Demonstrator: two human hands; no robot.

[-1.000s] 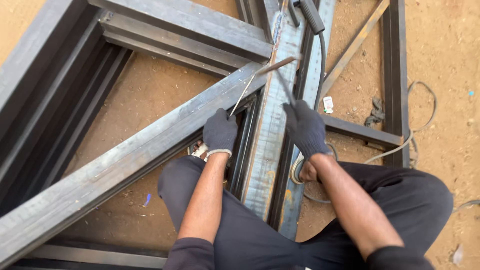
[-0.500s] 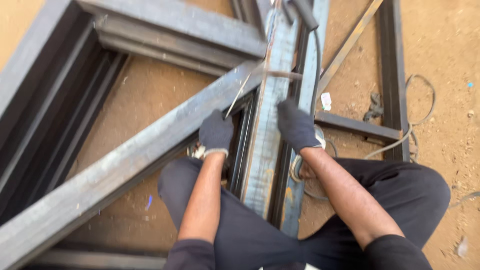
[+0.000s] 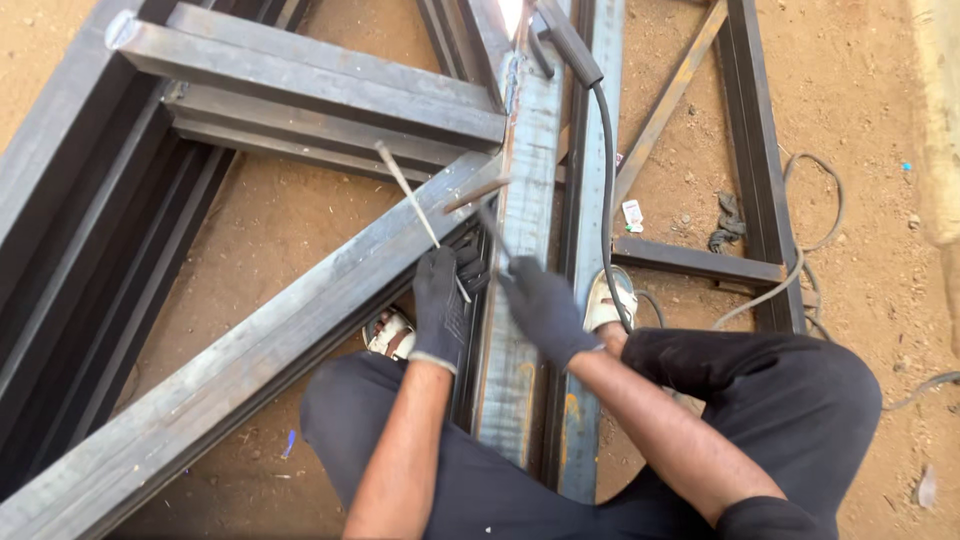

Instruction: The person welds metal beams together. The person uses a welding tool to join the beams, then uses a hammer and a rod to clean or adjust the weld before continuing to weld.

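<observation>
Left hand (image 3: pixel 440 305) raised its thin rod (image 3: pixel 418 215) — right hand (image 3: pixel 540 308) closer

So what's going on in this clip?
A person crouches on sandy ground over a welded frame of steel bars. The gloved left hand holds a thin metal rod angled over the diagonal steel beam. The gloved right hand grips a dark tool, blurred, beside the upright steel bar. A black cable runs alongside.
</observation>
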